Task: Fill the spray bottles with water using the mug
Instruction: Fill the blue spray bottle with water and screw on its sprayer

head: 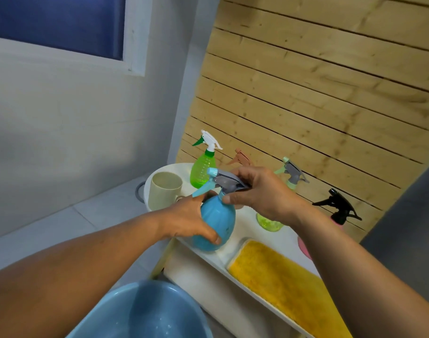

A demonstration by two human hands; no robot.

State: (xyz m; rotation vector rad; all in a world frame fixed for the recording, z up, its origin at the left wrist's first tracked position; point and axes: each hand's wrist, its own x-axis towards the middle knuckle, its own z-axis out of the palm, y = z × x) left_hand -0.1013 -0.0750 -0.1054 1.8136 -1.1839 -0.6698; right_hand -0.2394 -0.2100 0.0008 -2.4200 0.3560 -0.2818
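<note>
Head view: a blue spray bottle stood at the near edge of the white table, its round body gripped by the left hand with fingers curled around it. Its grey trigger head was pinched by the right hand. A beige mug stood just left.

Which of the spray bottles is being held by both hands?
The round blue spray bottle: the left hand grips its body, the right hand its grey head. The other bottles stand untouched.
</note>
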